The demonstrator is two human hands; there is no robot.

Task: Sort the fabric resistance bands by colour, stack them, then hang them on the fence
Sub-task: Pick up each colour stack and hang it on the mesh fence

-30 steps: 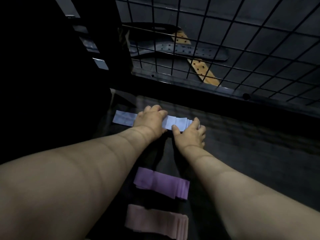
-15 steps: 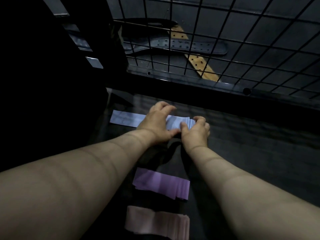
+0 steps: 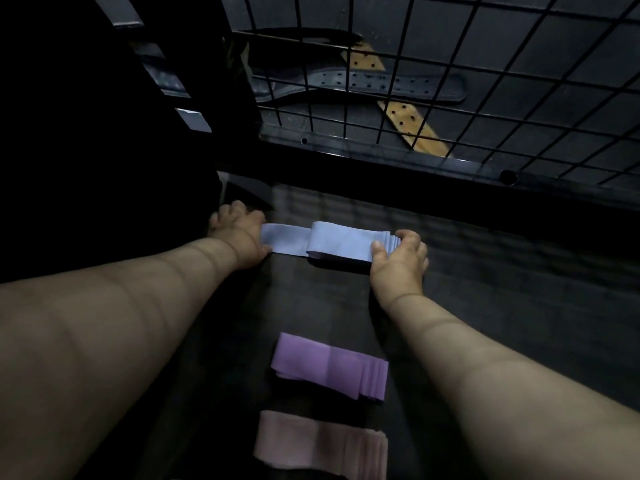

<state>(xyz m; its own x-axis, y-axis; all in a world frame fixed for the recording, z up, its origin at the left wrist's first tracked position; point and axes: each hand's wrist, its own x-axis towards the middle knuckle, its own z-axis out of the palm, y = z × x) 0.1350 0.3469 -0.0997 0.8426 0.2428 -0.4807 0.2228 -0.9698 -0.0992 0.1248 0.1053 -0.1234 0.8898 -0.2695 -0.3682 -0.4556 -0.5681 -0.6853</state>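
Left hand [image 3: 239, 235]: fingers curled round the left end of a single blue band [image 3: 284, 239], which sticks out from under the blue stack [image 3: 343, 241]. Right hand [image 3: 398, 256]: pinching the stack's right end, thumb on top, fingers wrapped over the fanned edges. I see band and stack lying flat on the dark surface [image 3: 485, 306], near the base rail of the fence [image 3: 381, 157]. Closer to me, in a line: purple stack [image 3: 329, 367], then pink stack [image 3: 318, 441], each apart from the next. Behind the wire grid, a black belt [image 3: 398, 86] crosses over a tan belt [image 3: 408, 123].
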